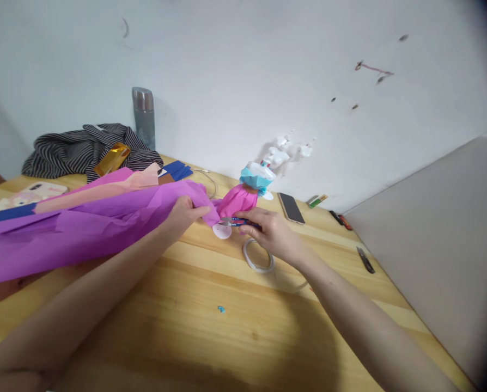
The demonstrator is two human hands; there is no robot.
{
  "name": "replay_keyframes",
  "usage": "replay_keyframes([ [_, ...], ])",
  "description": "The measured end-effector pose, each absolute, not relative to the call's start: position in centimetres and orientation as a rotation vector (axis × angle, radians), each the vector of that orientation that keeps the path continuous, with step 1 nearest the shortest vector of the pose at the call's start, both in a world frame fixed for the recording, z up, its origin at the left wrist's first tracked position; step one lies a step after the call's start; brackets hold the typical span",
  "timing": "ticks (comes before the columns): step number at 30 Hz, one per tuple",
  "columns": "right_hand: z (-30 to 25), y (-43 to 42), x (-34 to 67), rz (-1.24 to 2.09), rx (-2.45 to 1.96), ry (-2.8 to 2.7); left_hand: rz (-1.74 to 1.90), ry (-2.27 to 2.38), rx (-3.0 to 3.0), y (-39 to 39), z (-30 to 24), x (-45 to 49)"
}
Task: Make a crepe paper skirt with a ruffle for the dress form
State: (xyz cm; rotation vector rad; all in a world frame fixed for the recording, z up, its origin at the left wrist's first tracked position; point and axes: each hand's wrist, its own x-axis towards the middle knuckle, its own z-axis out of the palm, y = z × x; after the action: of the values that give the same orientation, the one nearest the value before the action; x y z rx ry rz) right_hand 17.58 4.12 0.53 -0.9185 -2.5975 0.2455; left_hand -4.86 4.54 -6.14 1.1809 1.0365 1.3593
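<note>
My left hand [183, 215] pinches the edge of a large purple crepe paper sheet [84, 228] spread over the left of the wooden table [211, 326]. My right hand [270, 231] holds small blue-handled scissors [236, 221], blades pointing left at the paper's edge. Just behind stands a small doll figure with a pink paper skirt [239, 198] and a light blue top [255, 178]. A white round disc [221, 231] lies under the scissors. A ring of clear tape [257, 257] lies under my right wrist.
Pink and blue paper sheets [104, 188], a striped garment [80, 148], a gold packet [113, 158] and a grey flask [144, 115] sit at the back left. A phone [291, 207], a glue stick [317, 201], a cutter [365, 259] lie right. The wall is behind.
</note>
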Motion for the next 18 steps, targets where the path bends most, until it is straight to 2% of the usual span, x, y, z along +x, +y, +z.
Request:
replay_keyframes([
  [18,-0.17,3.75,17.1,0.293,-0.928,-2.57,1.288,0.809,1.139,4.62,-5.84,-4.85],
])
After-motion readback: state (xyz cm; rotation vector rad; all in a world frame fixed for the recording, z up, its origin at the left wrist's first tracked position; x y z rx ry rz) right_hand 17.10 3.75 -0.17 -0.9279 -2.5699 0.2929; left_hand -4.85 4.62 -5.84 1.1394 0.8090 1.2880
